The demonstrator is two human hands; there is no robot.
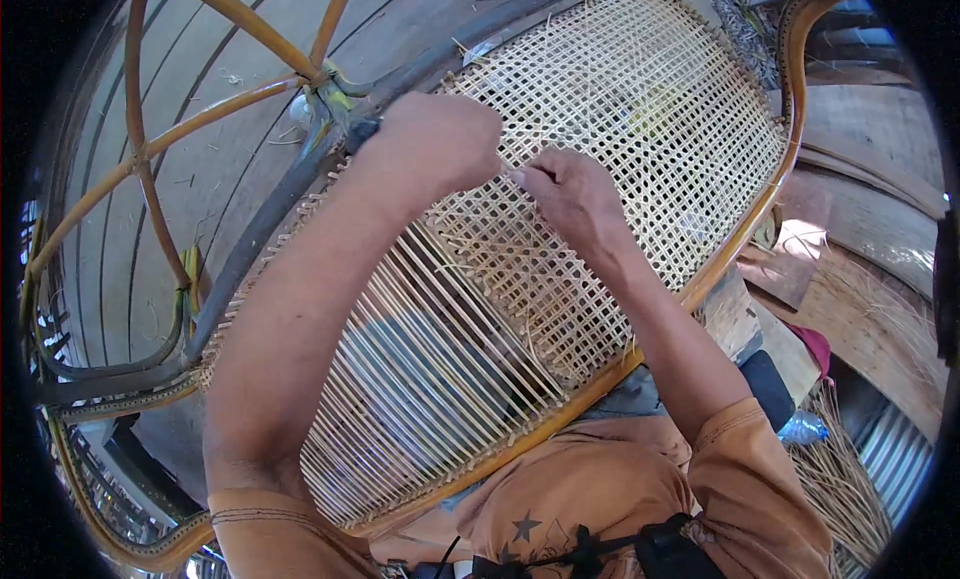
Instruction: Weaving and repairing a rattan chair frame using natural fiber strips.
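Note:
A large curved seat panel of woven cane (620, 109) lies before me, set in a bent brown rattan frame (738, 254). Its far right part is closely woven in an open mesh; its near left part has only parallel cane strands (420, 379). Above the middle of the weave, my left hand (440, 139) is closed in a fist, its fingers mostly turned from view. Close beside it, my right hand (575, 194) pinches thumb against finger. A thin pale strand (511, 171) shows in the small gap between both hands; most of it is hidden.
Crossed rattan poles (140, 164) rise at the left, bound with green and yellow strips (330, 104) at a joint. Wooden boards (870, 309) lie at the right. A bundle of loose cane strips (840, 469) and a plastic bottle (803, 428) lie at the lower right.

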